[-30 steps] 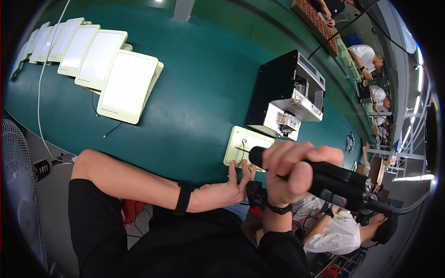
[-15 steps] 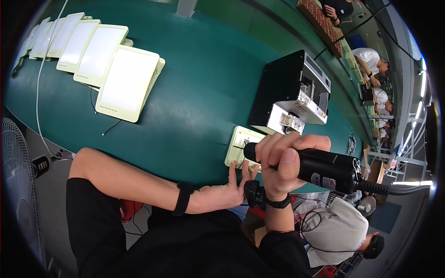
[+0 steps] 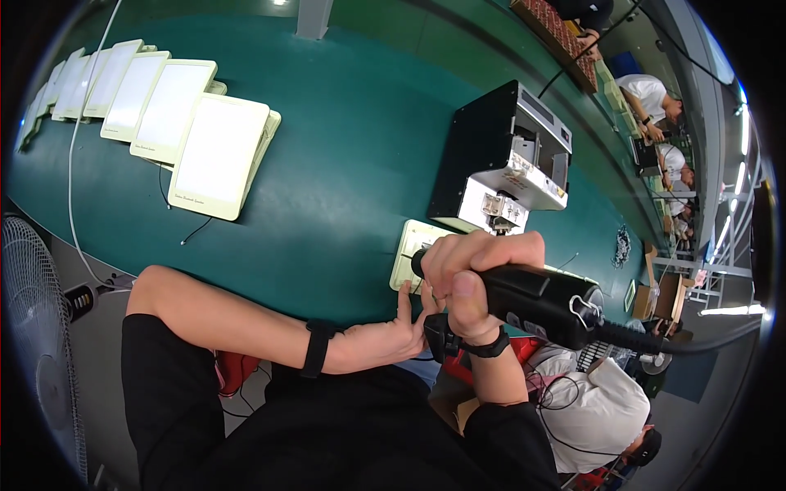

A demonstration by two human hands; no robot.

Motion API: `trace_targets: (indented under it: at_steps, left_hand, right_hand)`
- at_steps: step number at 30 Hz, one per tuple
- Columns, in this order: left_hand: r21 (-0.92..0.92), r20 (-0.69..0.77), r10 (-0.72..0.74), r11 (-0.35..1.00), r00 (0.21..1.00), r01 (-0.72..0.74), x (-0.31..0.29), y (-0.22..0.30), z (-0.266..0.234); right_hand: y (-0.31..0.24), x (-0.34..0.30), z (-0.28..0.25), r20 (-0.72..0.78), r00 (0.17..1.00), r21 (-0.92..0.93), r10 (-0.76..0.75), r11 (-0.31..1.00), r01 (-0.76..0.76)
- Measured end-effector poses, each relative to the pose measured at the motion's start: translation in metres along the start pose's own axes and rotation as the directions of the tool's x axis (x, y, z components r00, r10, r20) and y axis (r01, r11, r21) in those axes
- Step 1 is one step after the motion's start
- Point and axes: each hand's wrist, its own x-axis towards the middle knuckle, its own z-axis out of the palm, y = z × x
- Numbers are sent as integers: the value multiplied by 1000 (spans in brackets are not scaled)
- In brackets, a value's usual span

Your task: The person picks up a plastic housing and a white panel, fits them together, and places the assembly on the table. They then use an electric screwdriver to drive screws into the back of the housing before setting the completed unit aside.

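A black corded electric screwdriver (image 3: 536, 301) is gripped in my right hand (image 3: 483, 262), its rear end and cable pointing right. Its nose lies over a cream plastic casing (image 3: 401, 263) on the table, though my fingers hide the tip and whatever it touches. With fingers stretched out and apart, my left hand (image 3: 385, 337) reaches the casing's near edge. The right hand covers much of the casing. Just beyond it stands a black and silver machine (image 3: 471, 159), open at the front, which looks like a screw feeder.
Overlapping cream-framed white panels (image 3: 219, 155) lie in a row across the left of the green table (image 3: 344, 147). A thin white cable (image 3: 72, 164) hangs at the left, near a fan (image 3: 41, 344). A small heap of wires (image 3: 622, 245) lies right. Other people work farther off.
The screwdriver and my right hand have shifted slightly left, and the screwdriver's rear end has tipped. The whole view has moved a little. My left hand stays by the casing.
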Motion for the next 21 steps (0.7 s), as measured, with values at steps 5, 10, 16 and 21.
trace_targets:
  at_steps: [5, 10, 16, 21]
  left_hand:
    - [-267, -99, -122, 959, 988, 91, -4, -12, -8]
    - [-623, -39, -199, 771, 979, 132, 11, -60, -37]
    - [-536, 166, -95, 827, 982, 170, 5, -105, 3]
    - [-685, 113, -72, 717, 991, 131, 1, -110, 15]
  right_hand:
    - [-20, -3, -10, -29, 993, 50, -112, 992, 113]
    - [-68, 25, -48, -179, 916, -138, -359, 931, 338]
    - [-45, 41, -56, -299, 901, -286, -316, 930, 231]
    - [-55, 9, -56, -326, 910, -215, -255, 958, 191]
